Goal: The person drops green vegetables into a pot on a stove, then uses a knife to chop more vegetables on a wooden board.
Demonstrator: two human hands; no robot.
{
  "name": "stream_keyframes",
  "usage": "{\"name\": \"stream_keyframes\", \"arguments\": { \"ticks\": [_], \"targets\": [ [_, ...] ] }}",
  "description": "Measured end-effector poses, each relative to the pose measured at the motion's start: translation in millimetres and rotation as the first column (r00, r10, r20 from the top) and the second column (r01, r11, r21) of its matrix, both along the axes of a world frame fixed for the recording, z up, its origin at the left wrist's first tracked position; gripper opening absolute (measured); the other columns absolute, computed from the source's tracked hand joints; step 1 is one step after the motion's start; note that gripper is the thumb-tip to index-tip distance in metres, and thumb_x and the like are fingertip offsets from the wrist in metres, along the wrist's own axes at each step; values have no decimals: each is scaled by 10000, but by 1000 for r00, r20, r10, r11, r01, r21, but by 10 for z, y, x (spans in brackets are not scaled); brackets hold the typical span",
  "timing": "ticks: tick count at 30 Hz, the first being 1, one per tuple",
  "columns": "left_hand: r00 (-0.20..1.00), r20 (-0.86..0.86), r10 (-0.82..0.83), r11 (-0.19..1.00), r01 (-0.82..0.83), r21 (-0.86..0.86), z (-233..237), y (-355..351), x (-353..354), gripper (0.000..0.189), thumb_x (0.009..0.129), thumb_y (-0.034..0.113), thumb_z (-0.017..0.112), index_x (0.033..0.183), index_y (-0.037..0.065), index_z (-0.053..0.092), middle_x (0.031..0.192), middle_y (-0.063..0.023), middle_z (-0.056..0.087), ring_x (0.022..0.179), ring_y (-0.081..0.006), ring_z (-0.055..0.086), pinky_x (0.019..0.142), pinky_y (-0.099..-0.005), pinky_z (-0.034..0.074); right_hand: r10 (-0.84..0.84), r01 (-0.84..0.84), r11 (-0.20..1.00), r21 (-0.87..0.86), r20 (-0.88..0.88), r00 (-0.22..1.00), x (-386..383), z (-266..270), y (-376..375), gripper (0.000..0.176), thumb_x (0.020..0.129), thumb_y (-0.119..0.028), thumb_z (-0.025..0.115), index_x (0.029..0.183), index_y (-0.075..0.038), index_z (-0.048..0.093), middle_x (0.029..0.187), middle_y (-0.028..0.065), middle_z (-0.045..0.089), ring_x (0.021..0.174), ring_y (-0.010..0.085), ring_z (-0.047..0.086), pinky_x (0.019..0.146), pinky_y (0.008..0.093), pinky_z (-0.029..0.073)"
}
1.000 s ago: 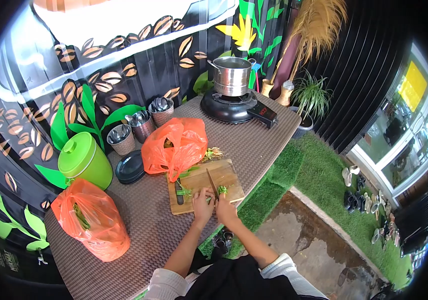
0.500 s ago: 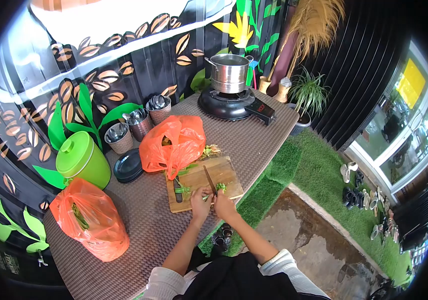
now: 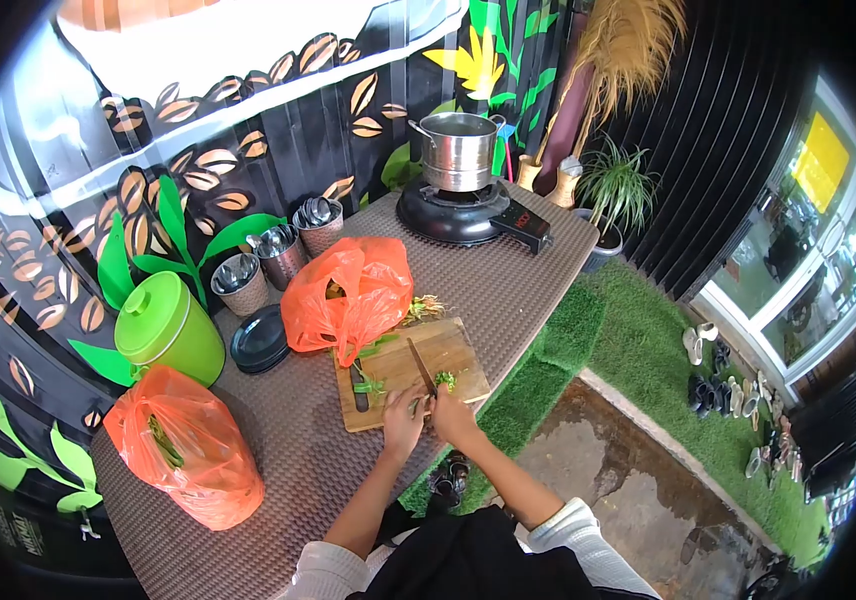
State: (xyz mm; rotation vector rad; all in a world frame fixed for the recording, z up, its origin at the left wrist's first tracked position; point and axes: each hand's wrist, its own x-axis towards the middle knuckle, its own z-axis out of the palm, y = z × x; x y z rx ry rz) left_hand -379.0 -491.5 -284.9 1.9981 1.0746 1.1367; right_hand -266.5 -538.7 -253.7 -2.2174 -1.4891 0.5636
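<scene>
My right hand (image 3: 455,420) is wrapped round the handle of a knife (image 3: 421,361), whose blade points away from me over the wooden cutting board (image 3: 406,375). Close beside it, my left hand (image 3: 405,418) has its fingers bent and drawn together at the board's near edge; what they hold, if anything, is hidden. A small heap of chopped greens (image 3: 446,380) lies just right of the blade. More green leaves (image 3: 372,385) rest on the board's left side, by its dark handle slot. Uncut stems with roots (image 3: 424,309) lie behind the board.
An orange plastic bag (image 3: 348,290) sits behind the board, another bag (image 3: 188,445) at left. Dark plates (image 3: 260,340), a green lidded container (image 3: 170,328) and cutlery cups (image 3: 280,254) stand along the wall side. A steel pot (image 3: 456,152) rests on a portable stove (image 3: 453,212).
The view has shifted slightly. A green piece seen at my left fingertips earlier no longer shows clearly. Both hands stay close together at the board's near edge, the knife still in the right.
</scene>
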Motion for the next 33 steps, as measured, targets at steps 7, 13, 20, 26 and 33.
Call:
{"name": "stream_keyframes", "arguments": {
  "ticks": [7, 13, 20, 26, 33],
  "targets": [
    [990, 134, 50, 977, -20, -214, -6, 67, 28, 234, 754, 11, 685, 986, 19, 657, 836, -93, 664, 888, -264, 595, 769, -349, 478, -71, 74, 994, -85, 41, 997, -265, -25, -117, 275, 950, -249, 453, 1042, 5, 406, 804, 289, 640, 772, 472, 637, 688, 543, 518],
    [996, 54, 78, 991, -71, -110, 2, 64, 13, 229, 733, 0, 694, 959, 17, 657, 818, -103, 652, 845, -269, 579, 742, -355, 469, -18, 18, 1000, 4, 0, 1000, -64, -53, 28, 274, 941, -244, 466, 1063, -7, 404, 786, 273, 644, 747, 455, 648, 662, 541, 528],
    [997, 80, 0, 999, 3, -36, -80, 71, -34, 161, 757, 19, 684, 917, 20, 664, 836, -101, 658, 835, -278, 562, 741, -362, 463, -70, 74, 992, -100, 39, 997, -304, 3, -142, 304, 949, -259, 458, 1088, 6, 405, 814, 286, 640, 781, 469, 638, 695, 544, 517],
    [999, 31, -8, 999, 7, 51, -22, 36, -40, 140, 763, 13, 676, 902, 20, 664, 851, -107, 665, 844, -285, 563, 758, -368, 464, -30, 30, 999, -31, -8, 1000, -140, -31, 2, 314, 946, -270, 465, 1100, -3, 407, 809, 288, 642, 779, 453, 650, 690, 529, 526],
    [1000, 20, 9, 997, -10, 80, -65, 5, -70, 207, 761, 13, 687, 967, 19, 676, 891, -102, 678, 871, -267, 581, 774, -352, 479, -73, 76, 995, -71, 45, 996, -318, -25, -105, 291, 954, -265, 451, 1090, -14, 395, 787, 275, 648, 783, 442, 655, 697, 533, 522]
  ]
}}
